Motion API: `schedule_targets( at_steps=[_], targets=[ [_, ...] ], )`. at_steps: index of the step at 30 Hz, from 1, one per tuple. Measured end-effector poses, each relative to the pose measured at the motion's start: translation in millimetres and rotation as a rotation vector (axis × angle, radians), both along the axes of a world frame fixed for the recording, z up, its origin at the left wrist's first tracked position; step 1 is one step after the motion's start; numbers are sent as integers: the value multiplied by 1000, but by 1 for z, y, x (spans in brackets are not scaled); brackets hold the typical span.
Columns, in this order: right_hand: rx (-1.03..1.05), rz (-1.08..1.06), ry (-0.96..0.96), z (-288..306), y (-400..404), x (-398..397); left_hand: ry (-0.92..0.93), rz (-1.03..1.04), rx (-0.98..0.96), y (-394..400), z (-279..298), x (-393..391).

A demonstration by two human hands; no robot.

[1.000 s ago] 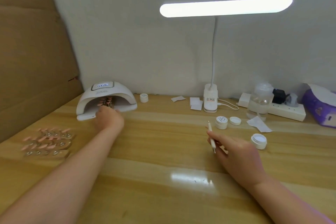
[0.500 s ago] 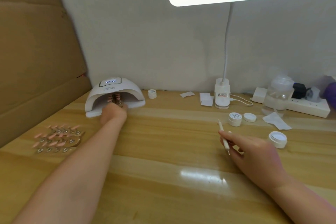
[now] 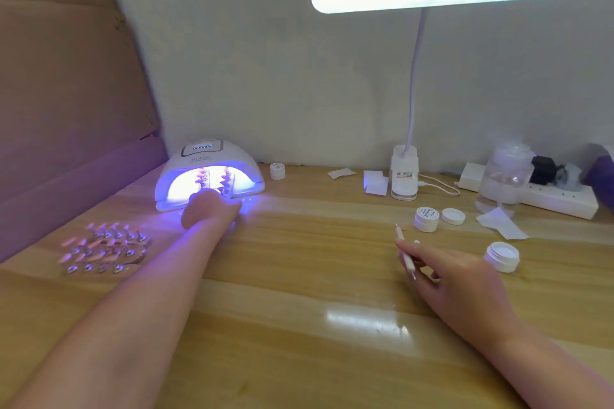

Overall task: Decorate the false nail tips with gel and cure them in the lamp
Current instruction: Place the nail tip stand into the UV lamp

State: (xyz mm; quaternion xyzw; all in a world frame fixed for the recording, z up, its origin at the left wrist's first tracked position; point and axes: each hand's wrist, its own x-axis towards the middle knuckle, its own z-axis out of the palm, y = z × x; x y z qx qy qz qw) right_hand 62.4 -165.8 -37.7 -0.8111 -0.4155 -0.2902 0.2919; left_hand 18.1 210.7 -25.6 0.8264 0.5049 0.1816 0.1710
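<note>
Now | left hand (image 3: 212, 209) at lit curing lamp (image 3: 209, 176) mouth, grip unclear | right hand (image 3: 455, 279) pinches dotting pen (image 3: 406, 251)

The fingers of the left hand (image 3: 212, 209) are hidden at the mouth of the glowing white domed curing lamp (image 3: 209, 173), so what they grip cannot be told. The print on the small white round gel jar (image 3: 426, 218) is too small to read. At the right edge a purple packet (image 3: 603, 173) is cut off, and the clear plastic bottle (image 3: 505, 176) is blurred.
</note>
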Motion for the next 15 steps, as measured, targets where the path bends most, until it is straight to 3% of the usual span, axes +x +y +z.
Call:
schedule_targets(
  at_steps=[6, 10, 15],
  targets=[
    [15, 9, -2, 2, 1, -3, -53, -21, 51, -10, 4, -19],
    [9, 10, 3, 3, 0, -5, -235, 25, 56, -25, 4, -30],
    [12, 8, 27, 4, 0, -4, -256, 0, 34, -36, 6, -45]
  ],
)
